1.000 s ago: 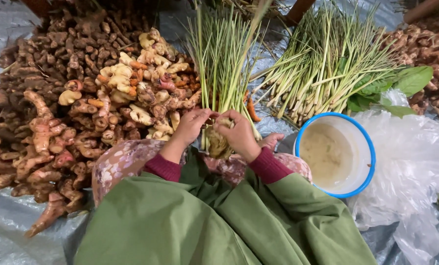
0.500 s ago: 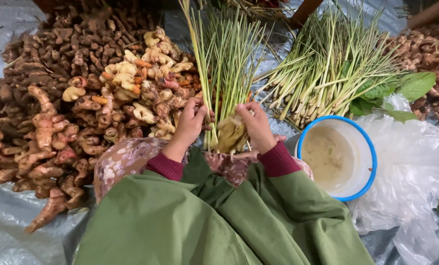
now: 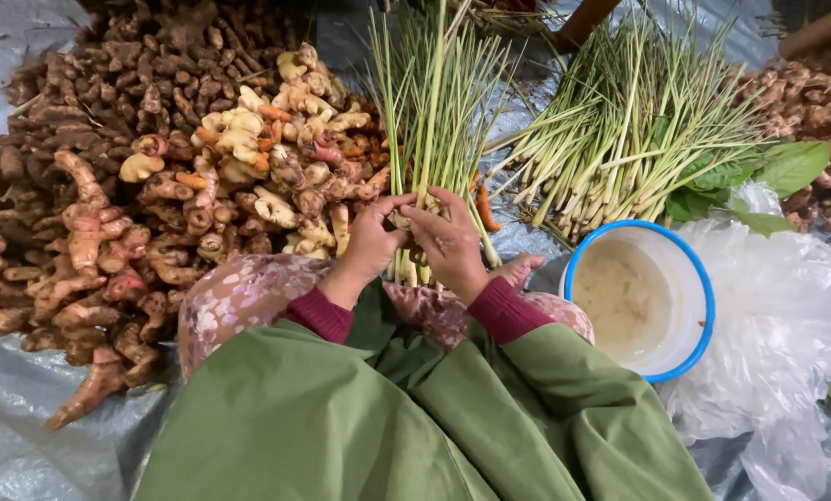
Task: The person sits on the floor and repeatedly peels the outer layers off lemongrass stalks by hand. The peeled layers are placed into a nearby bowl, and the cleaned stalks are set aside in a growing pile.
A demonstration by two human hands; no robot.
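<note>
Between my knees, seen from my head camera, my left hand [image 3: 371,243] and right hand [image 3: 452,243] clench around the pale, fibrous base of an upright lemongrass bundle [image 3: 432,121], its stiff green stalks fanning upward. Knobbly ginger and turmeric roots [image 3: 155,176] heap on the grey plastic sheet [image 3: 16,445] to my left. A round, blue-rimmed white bowl [image 3: 640,297] sits to my right, near loose lemongrass stalks [image 3: 619,130].

One head-worn camera looks steeply down from above the seated person's lap, facing away from the body. The green sleeves [image 3: 415,417] fill the near edge; the root heap [image 3: 137,186] lies left and far, the white bowl [image 3: 689,278] near right. The view is close.
</note>
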